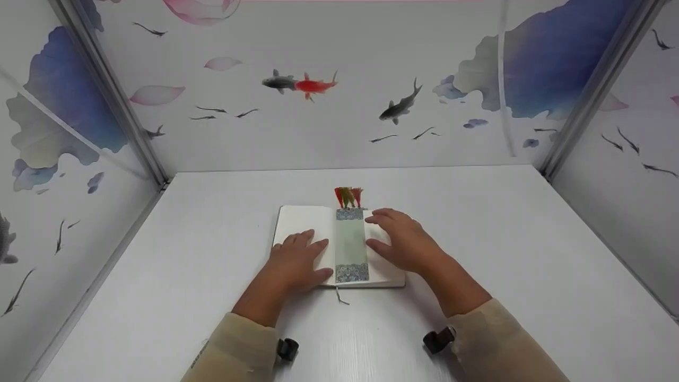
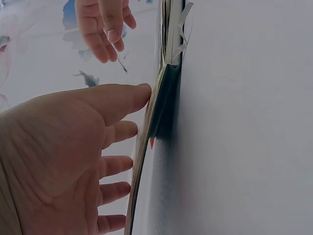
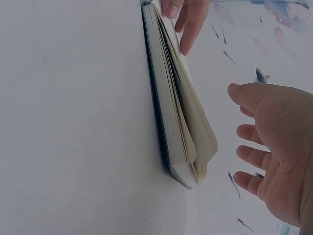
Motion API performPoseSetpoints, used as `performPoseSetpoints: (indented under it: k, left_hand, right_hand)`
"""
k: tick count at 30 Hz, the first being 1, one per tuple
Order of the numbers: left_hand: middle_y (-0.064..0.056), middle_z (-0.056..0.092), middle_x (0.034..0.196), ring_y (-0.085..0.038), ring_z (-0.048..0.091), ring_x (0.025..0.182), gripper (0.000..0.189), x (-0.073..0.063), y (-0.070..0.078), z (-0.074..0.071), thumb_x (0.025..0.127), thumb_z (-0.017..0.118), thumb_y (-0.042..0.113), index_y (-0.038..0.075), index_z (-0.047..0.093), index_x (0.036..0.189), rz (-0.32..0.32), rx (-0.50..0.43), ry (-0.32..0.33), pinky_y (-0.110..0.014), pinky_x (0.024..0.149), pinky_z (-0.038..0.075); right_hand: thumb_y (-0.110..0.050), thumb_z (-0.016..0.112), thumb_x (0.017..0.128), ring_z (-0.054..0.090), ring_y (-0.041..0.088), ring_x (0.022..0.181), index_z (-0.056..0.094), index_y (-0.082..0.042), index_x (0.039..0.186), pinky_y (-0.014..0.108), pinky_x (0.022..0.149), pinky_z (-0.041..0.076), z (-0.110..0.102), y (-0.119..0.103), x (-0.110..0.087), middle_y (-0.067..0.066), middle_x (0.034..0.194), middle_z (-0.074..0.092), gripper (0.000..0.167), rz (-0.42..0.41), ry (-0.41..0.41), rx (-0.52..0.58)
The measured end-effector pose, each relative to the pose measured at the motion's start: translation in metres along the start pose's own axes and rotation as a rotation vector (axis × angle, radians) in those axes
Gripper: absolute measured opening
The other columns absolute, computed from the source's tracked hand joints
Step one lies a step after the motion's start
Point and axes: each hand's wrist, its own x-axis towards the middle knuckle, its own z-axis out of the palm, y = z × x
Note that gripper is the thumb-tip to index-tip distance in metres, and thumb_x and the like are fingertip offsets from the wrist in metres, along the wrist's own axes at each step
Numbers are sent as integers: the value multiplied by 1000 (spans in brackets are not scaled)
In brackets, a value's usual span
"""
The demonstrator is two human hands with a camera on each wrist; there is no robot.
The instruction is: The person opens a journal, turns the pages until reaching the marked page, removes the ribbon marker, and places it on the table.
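An open notebook point(image 1: 302, 216) with blank pages and a dark cover point(image 2: 166, 105) lies flat on the white table. Along its fold, on the right page, sits a pale green bookmark point(image 1: 351, 241) with blue patterned ends. Its red and green tassels point(image 1: 348, 197) stick out past the top edge. My left hand point(image 1: 294, 262) rests on the left page, fingers spread, tips touching the paper. Over the right page, beside the bookmark, is my right hand point(image 1: 406, 241). The right wrist view shows its fingers point(image 3: 252, 156) extended, holding nothing and apart from the slightly fanned pages point(image 3: 171, 98).
A thin ribbon marker point(image 1: 342, 297) hangs from the notebook's lower edge onto the table point(image 1: 212, 249). White panels point(image 1: 339, 138) printed with fish and petals enclose the back and sides. Black wrist straps point(image 1: 439, 339) show at both sleeves.
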Motion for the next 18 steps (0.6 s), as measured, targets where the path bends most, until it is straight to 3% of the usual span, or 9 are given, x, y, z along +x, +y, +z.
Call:
performPoseSetpoints:
  k: [9, 18]
  left_hand:
    - [-9, 31, 177, -37, 27, 165, 73, 2, -4, 3, 101, 64, 56, 29, 43, 165, -26, -38, -76, -65, 131, 27]
    - [-8, 31, 178, -37, 27, 166, 73, 3, -2, 4, 101, 63, 56, 29, 43, 166, -40, -52, -99, -69, 129, 27]
  right_hand:
    - [-54, 65, 104, 30, 29, 166, 48, -32, 163, 63, 131, 28, 6, -8, 2, -3, 175, 37, 65, 0, -81, -34]
    - [-60, 63, 103, 31, 27, 165, 44, -35, 164, 62, 132, 27, 13, -20, 18, -2, 175, 38, 69, 35, -173, -46]
